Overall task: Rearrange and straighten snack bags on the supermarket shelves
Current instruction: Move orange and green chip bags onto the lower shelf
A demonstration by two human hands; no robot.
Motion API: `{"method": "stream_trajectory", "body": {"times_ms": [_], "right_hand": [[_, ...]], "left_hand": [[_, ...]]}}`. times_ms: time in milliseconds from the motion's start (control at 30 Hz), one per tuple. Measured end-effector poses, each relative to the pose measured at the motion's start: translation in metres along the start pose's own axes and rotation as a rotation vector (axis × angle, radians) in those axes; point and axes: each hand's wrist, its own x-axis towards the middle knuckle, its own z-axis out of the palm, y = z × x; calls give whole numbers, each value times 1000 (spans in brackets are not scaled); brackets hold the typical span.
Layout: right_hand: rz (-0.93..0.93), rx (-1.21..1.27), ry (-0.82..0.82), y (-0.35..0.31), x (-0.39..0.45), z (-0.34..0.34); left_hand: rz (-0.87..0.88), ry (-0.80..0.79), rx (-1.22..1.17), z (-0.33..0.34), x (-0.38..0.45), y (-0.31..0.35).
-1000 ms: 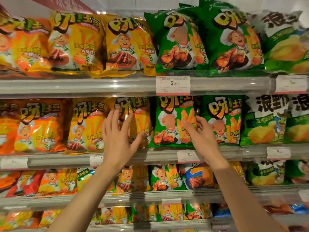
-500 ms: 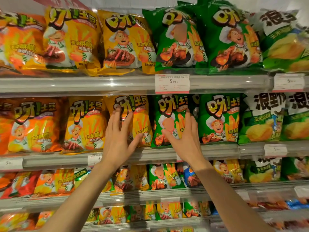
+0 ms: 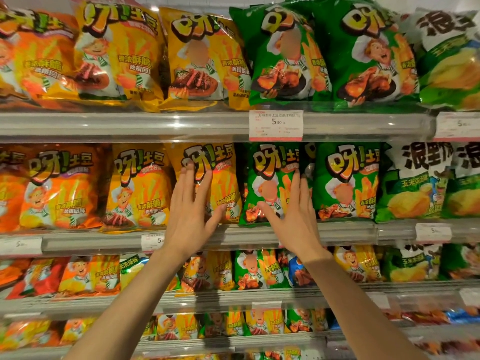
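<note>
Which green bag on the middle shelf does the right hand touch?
The left green bag, beside the yellow bag. The right hand lies flat on it; the other green bag stands untouched further right.

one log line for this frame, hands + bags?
left hand: open, flat on yellow bag | right hand: open, flat on green bag | shelf: second from top

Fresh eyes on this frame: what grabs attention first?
Two bare hands at centre, fingers straight: the left hand lies flat on a yellow bag, the right hand on the green bag beside it, second shelf. Above them hangs a white 5.90 price tag.
</note>
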Motion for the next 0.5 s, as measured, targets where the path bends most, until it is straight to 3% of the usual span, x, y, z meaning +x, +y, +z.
{"method": "stream_trajectory", "body": {"times_ms": [267, 500], "right_hand": [[30, 189, -87, 2, -1, -17], [112, 272, 71, 3, -22, -33]], "left_hand": [[-44, 22, -56, -9, -2, 3], [-144, 61, -295, -21, -19, -2]]}}
